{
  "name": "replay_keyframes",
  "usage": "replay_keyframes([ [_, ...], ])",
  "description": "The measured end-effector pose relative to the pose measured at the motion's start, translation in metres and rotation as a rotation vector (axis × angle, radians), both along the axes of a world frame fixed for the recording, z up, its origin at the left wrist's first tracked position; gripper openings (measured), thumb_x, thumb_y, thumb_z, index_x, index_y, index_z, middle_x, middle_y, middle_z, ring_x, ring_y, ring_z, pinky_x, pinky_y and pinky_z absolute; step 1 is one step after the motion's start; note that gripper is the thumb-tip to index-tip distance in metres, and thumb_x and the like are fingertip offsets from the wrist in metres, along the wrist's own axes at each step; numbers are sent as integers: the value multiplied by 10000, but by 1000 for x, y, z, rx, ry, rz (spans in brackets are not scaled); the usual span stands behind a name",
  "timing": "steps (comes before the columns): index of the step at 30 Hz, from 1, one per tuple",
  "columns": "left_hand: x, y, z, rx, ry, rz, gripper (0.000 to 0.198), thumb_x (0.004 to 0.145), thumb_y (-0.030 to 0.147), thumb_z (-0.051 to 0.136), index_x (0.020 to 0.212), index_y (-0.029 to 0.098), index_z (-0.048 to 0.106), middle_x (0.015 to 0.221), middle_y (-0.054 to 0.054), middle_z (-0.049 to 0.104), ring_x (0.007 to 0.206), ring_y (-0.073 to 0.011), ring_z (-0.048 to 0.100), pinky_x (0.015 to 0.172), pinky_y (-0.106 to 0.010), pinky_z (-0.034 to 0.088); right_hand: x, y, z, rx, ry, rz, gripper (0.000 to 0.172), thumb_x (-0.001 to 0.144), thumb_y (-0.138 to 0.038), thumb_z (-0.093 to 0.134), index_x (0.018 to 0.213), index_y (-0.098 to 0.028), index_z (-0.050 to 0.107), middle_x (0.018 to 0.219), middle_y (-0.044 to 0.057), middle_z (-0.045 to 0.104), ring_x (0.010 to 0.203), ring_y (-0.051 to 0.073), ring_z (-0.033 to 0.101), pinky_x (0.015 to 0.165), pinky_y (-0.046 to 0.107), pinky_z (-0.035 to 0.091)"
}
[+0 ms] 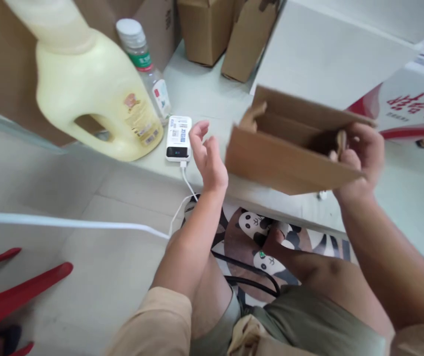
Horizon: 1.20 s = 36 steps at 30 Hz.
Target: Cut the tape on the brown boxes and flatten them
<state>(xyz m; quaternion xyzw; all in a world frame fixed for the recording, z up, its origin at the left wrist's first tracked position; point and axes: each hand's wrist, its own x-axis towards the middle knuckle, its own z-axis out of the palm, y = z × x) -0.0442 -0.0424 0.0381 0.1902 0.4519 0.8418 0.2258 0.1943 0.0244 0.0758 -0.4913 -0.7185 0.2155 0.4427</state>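
A small brown cardboard box [289, 165] is held over the front of the pale table, its open top showing a dark inside. My right hand [362, 153] grips the right end of this box, with the fingers curled over its wall and a flap. To the left of the box, my left hand [209, 157] is raised with bent fingers apart and nothing in them; it is not touching the box. Just beside that hand lies a white power bank [178, 138] with a white cable [185, 179] plugged into its near end.
A large yellow jug [97, 94] and a clear white-capped bottle [147, 69] stand at the left. Brown cartons [206, 32] and a large white box [330, 54] are behind. A red-and-white printed box [415, 101] is at the right. A panda-patterned mat [251, 225] lies below.
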Motion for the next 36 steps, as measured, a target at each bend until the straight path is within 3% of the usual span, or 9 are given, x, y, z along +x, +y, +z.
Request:
replay_keyframes([
  [3, 17, -1, 3, 66, 235, -419, 408, 924, 611, 564, 930, 256, 766, 1178, -62, 719, 1328, -262, 581, 1184, -408, 397, 36, -29, -20, 53, 281, 5, 229, 784, -406, 648, 979, -376, 532, 1162, 21, 635, 1175, 301, 658, 1025, 521, 493],
  [6, 38, 1, 1, 118, 415, -679, 650, 893, 770, 445, 843, 234, 810, 1147, -111, 752, 1385, -302, 549, 1265, -459, 317, 54, -40, -36, 23, 389, -74, 383, 730, -318, 698, 1008, -403, 449, 1217, -24, 589, 1163, 229, 658, 1041, 452, 502],
  [10, 60, 5, -3, -63, 285, -587, 435, 848, 633, 667, 747, 218, 751, 1106, -100, 732, 1375, -310, 567, 1168, -450, 456, 66, -40, -49, -64, 503, -82, 511, 771, -381, 661, 1230, -475, 456, 1288, -2, 568, 1179, 237, 642, 1050, 464, 517],
  [12, 67, 7, -5, -131, 287, -502, 285, 813, 508, 766, 860, 229, 737, 1151, -75, 705, 1354, -294, 580, 1134, -411, 486, 70, -38, -53, -77, 454, -85, 349, 835, -458, 587, 1180, -413, 556, 1297, 30, 579, 1264, 282, 599, 1074, 507, 503],
  [15, 70, 13, -5, -63, 310, -439, 387, 754, 425, 824, 1096, 318, 676, 1295, -15, 651, 1364, -260, 565, 1135, -381, 480, 73, -36, -55, -69, 351, -126, 302, 921, -519, 437, 980, -309, 645, 1291, 73, 603, 1380, 325, 512, 1165, 565, 415],
  [21, 74, 25, -5, -167, 501, -426, 157, 833, 336, 619, 898, 273, 747, 1303, -18, 669, 1418, -253, 522, 1227, -410, 407, 83, -39, -61, -48, 248, -96, 524, 949, -655, 304, 1154, -329, 659, 1454, 62, 535, 1439, 337, 461, 1188, 555, 396],
  [27, 61, 37, -7, -107, 423, -368, 156, 837, 300, 578, 797, 259, 723, 1204, -6, 729, 1366, -236, 576, 1164, -397, 477, 91, -39, -74, -180, 291, -188, 655, 943, -712, 292, 1506, -391, 387, 1591, 46, 432, 1438, 296, 495, 1143, 487, 463],
  [32, 25, 47, -23, -136, 143, -346, 133, 822, 356, 593, 830, 266, 690, 1085, 15, 760, 1245, -208, 655, 1032, -323, 561, 79, -44, -83, -345, 387, 138, 564, 979, -650, 379, 1354, -267, 551, 1414, 103, 633, 1368, 294, 560, 1183, 534, 429],
  [36, 34, 42, -34, -444, -51, -631, 185, 797, 357, 661, 909, 213, 693, 1022, -40, 768, 1030, -218, 727, 782, -280, 616, 57, -54, -84, -185, 211, 342, 706, 966, -694, 383, 1481, -218, 461, 1584, 157, 485, 1488, 313, 446, 1240, 556, 344],
])
